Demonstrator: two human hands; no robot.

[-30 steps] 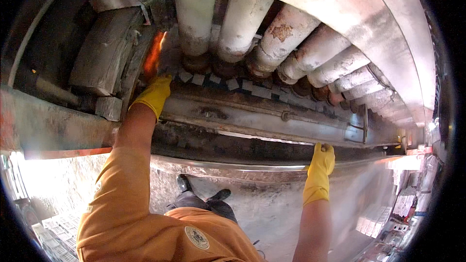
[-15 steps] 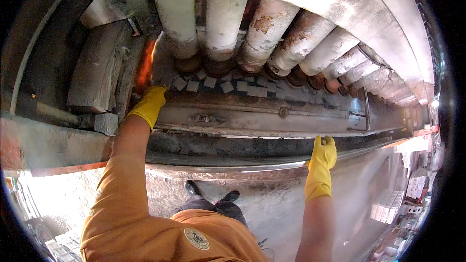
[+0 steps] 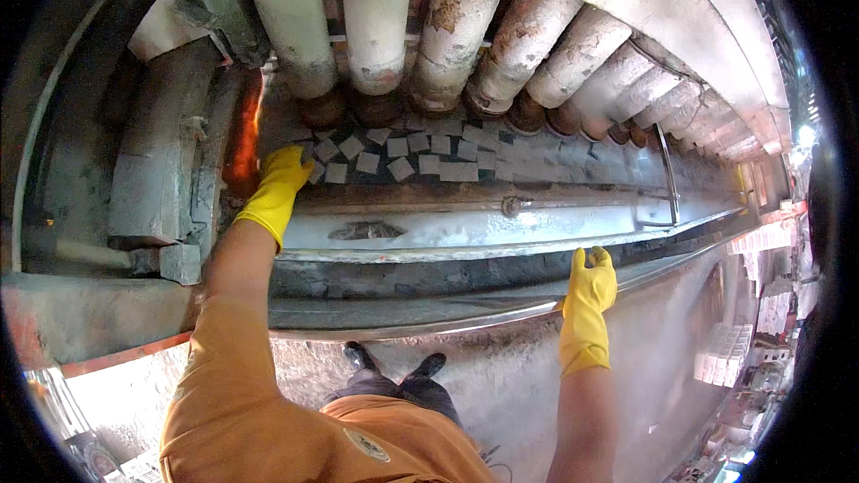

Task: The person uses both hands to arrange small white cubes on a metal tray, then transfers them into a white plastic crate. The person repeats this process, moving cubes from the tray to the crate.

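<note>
In the head view, your left gloved hand, left of centre, is at the pale square pieces in the upper middle, your right gloved hand curls lower right, whether either grips anything I cannot tell, and staying clear of the orange glow at left seems wise.

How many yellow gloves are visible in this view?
2: one on the left hand, by the pale square pieces; one on the right hand, near the front metal rim. No others show.
</note>
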